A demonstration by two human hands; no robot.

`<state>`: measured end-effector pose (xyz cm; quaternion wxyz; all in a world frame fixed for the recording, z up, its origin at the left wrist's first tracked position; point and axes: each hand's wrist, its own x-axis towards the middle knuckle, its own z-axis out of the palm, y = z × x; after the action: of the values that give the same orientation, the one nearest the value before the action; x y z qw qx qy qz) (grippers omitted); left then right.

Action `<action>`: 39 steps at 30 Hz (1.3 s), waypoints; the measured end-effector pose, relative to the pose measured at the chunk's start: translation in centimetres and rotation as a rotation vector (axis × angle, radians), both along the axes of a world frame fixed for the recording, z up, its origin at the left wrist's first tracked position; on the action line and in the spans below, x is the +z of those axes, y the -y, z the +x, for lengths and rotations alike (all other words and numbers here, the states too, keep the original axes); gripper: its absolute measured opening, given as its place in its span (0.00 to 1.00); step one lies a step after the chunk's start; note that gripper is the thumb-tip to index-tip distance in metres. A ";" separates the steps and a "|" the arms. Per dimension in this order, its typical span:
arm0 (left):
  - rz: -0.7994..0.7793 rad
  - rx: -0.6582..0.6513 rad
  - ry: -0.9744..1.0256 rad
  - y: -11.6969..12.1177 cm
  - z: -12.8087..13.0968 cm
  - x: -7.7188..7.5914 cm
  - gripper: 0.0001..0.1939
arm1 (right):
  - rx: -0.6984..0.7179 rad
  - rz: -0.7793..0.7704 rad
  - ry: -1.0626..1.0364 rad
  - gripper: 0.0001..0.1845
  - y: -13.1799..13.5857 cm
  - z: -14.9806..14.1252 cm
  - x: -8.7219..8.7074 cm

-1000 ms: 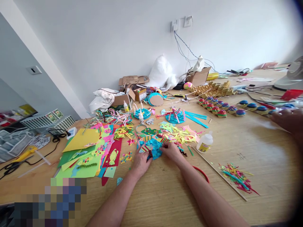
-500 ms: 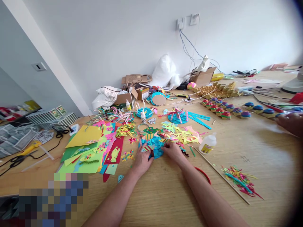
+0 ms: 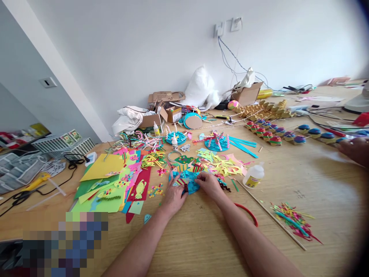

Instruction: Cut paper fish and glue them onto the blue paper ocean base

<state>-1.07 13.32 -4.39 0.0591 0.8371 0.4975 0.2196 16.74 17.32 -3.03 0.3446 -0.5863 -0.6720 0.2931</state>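
Both of my hands rest on a blue paper piece (image 3: 188,180) with small coloured decorations, lying on the wooden table (image 3: 201,238). My left hand (image 3: 173,198) presses its near left edge, fingers curled onto the paper. My right hand (image 3: 210,184) pinches at its right side, fingers bent together. Cut yellow, green and pink paper scraps (image 3: 219,164) lie just beyond the blue piece. A white glue bottle (image 3: 253,176) lies on its side to the right of my right hand.
Coloured paper sheets (image 3: 106,181) are stacked at the left, scissors (image 3: 17,196) and a yellow tool (image 3: 36,181) beyond. A thin wooden stick (image 3: 273,217), a red band (image 3: 248,211) and paper strips (image 3: 294,223) lie at the right. Another person's hand (image 3: 356,148) is at the far right by painted balls (image 3: 273,134).
The view shifted slightly. My hands stayed on the blue paper piece, with my right hand nudging a little toward its middle.
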 end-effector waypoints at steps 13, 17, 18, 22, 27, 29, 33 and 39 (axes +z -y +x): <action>0.016 -0.007 -0.009 0.0 0.0 0.2 0.10 | -0.008 -0.009 0.024 0.04 0.0 0.1 -0.2; 0.003 -0.004 -0.023 0.1 0.0 0.2 0.12 | -0.005 -0.017 0.039 0.05 -0.1 0.2 -0.3; 0.003 -0.004 -0.026 0.1 0.1 0.3 0.11 | -0.004 -0.017 0.042 0.05 -0.1 0.2 -0.3; 0.026 -0.005 -0.043 0.3 0.1 0.5 0.09 | -0.003 -0.019 0.051 0.06 0.0 0.2 -0.2; 0.029 -0.004 -0.065 0.3 0.2 0.6 0.07 | -0.003 -0.021 0.060 0.05 0.0 0.1 0.0; 0.028 -0.008 -0.063 0.3 0.2 0.6 0.07 | 0.004 -0.020 0.061 0.05 0.0 0.2 0.0; 0.038 -0.010 -0.045 0.2 0.2 0.5 0.08 | 0.015 -0.025 0.060 0.05 0.1 0.2 0.0; 0.056 -0.008 -0.050 0.2 0.3 0.5 0.09 | 0.027 -0.027 0.070 0.02 0.2 0.1 0.1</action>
<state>-0.82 13.14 -3.90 0.0239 0.8456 0.4892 0.2123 16.82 17.10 -2.97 0.3091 -0.5917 -0.6874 0.2862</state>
